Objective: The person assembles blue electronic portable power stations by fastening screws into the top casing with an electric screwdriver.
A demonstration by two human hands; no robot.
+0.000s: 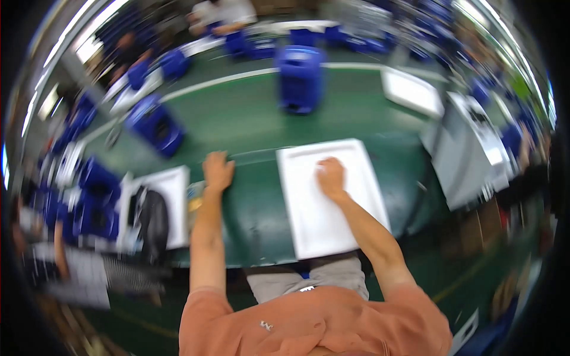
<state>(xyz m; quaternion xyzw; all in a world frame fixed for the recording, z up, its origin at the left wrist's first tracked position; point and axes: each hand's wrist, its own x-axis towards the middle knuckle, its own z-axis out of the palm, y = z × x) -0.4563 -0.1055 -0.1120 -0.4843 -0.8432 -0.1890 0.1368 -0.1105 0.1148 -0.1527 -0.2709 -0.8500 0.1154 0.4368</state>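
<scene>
A shallow white tray (309,231) with raised edges lies on the green table in front of me, near its front edge. My right hand (331,177) is over the upper middle of this tray, its fingers loosely bent and blurred. Nothing can be made out in it. To the left of the tray, my left hand (218,171) rests on the green tabletop (252,202), fingers forward and no object visible in them. Whether the right fingertips touch the tray is too smeared to tell.
Blue plastic housings (300,80) stand along the table's far side and left. Left of my forearm, another white tray (178,207) lies by a black bundle (155,222). A white panel (412,92) and grey metal box (469,148) are at right. People work across the table.
</scene>
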